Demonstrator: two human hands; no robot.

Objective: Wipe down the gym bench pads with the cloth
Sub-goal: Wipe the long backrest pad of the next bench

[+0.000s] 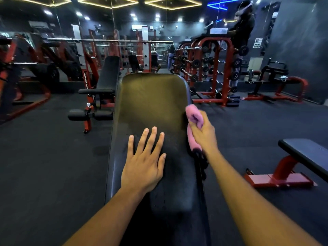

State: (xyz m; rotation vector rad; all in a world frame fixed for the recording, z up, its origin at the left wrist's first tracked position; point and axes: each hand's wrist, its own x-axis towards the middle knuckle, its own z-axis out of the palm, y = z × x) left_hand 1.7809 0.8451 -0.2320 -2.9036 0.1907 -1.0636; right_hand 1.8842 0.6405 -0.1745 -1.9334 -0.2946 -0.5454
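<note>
Two bare hands are at the inclined bench pad (150, 103). The left hand (144, 162) lies flat on the pad, fingers spread, holding nothing. The right hand (202, 134) has its grip closed around a bunched pink cloth (192, 119), pressed against the pad's right edge. The cloth looks soft, light and limp; it likely bunches and slips unless gathered in a full fist, as it is here, with a fold left free to meet the surface. The pad looks like firm, smooth, slightly glossy vinyl over foam, so the cloth should slide easily. Steadying with the flat palm seems sensible. A second flat bench (305, 153) stands well apart at the right.
</note>
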